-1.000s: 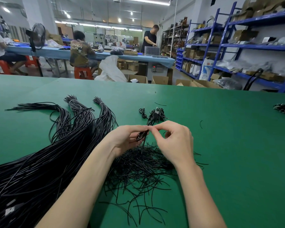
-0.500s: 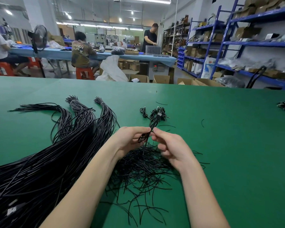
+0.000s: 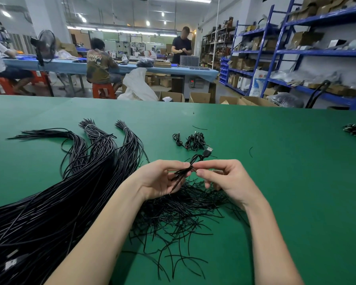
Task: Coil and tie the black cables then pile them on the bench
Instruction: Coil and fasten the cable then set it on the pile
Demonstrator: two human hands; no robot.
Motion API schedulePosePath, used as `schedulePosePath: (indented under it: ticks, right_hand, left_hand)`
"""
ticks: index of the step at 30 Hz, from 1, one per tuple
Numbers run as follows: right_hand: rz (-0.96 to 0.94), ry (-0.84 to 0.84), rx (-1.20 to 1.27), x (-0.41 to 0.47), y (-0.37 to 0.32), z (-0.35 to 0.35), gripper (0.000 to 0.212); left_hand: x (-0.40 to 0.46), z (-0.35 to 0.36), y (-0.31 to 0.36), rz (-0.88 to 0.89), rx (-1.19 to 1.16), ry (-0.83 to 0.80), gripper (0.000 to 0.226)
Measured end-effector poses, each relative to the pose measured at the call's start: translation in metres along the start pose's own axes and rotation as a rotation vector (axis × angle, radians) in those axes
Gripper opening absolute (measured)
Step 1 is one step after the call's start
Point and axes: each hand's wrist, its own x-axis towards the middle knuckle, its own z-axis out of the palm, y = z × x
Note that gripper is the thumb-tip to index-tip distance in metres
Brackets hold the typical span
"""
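The left hand (image 3: 158,178) grips 1 coiled cable (image 3: 190,166), its long axis slanting up and right toward the plug; the right hand (image 3: 224,177) pinches its middle, and the pile (image 3: 190,140) lies just beyond on the bench (image 3: 275,161), nearer the right hand.

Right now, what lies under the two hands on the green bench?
A loose heap of short black ties on the green bench. The left hand and right hand cover its far part.
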Motion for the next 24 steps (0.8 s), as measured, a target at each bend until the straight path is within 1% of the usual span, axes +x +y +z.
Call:
schedulePosePath:
  ticks: [4,8,12,14,17,19,21,24]
  right_hand:
    - [-0.029,0.019,-0.069,0.002,-0.005,0.001,0.015]
    - [-0.091,0.118,-0.214,0.003,-0.008,0.006,0.012]
    - [-0.219,0.251,-0.338,0.008,-0.003,0.015,0.006]
    - [-0.213,0.307,-0.365,0.010,0.001,0.019,0.007]
    - [-0.161,0.318,-0.377,0.011,0.006,0.019,0.009]
    - [-0.124,0.316,-0.346,0.011,0.009,0.018,0.011]
    - [-0.053,0.282,-0.245,0.011,0.011,0.019,0.011]
    - [0.106,0.168,0.039,0.013,0.009,0.017,0.011]
  left_hand:
    - [0.000,0.000,-0.001,0.000,0.018,-0.002,0.024]
    - [0.001,0.002,-0.001,0.034,0.026,0.014,0.026]
    - [0.005,0.003,-0.001,0.136,-0.003,0.047,0.017]
    - [0.007,0.002,-0.004,0.200,0.020,0.059,0.017]
    - [0.009,0.002,-0.007,0.263,0.076,0.058,0.028]
    - [0.010,0.003,-0.007,0.297,0.092,0.055,0.033]
    - [0.009,0.003,-0.007,0.344,0.120,0.059,0.034]
    - [0.008,0.003,-0.006,0.451,0.226,0.099,0.031]
